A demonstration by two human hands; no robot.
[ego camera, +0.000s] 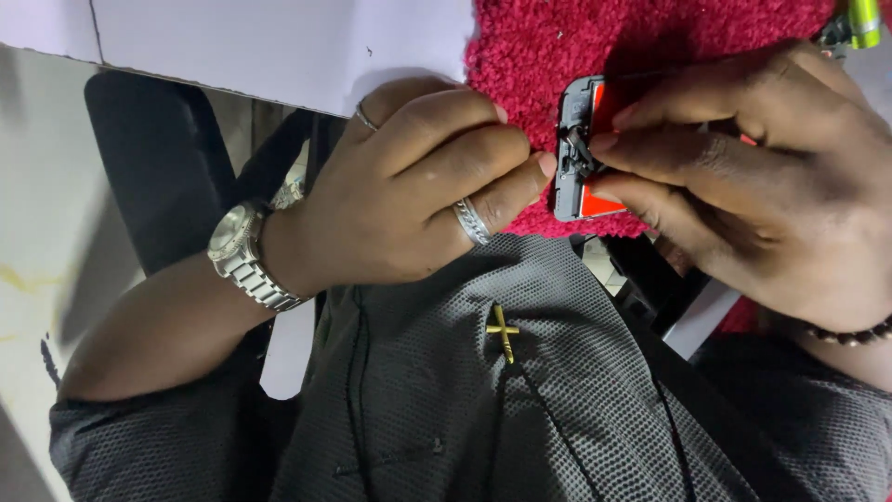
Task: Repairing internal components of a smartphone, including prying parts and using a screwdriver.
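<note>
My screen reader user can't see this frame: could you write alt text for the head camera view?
Two bare hands pinch a small flat grey-framed electronic part with a red face above a red fuzzy mat; the left hand wears silver rings and a metal wristwatch, the right hand a beaded bracelet.

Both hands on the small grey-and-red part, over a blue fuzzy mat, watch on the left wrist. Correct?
Not quite: the mat is red, not blue, as the head view shows. The rest stands: the left hand and right hand both pinch the small grey-and-red part over the fuzzy mat, and a silver watch sits on the left wrist.
</note>
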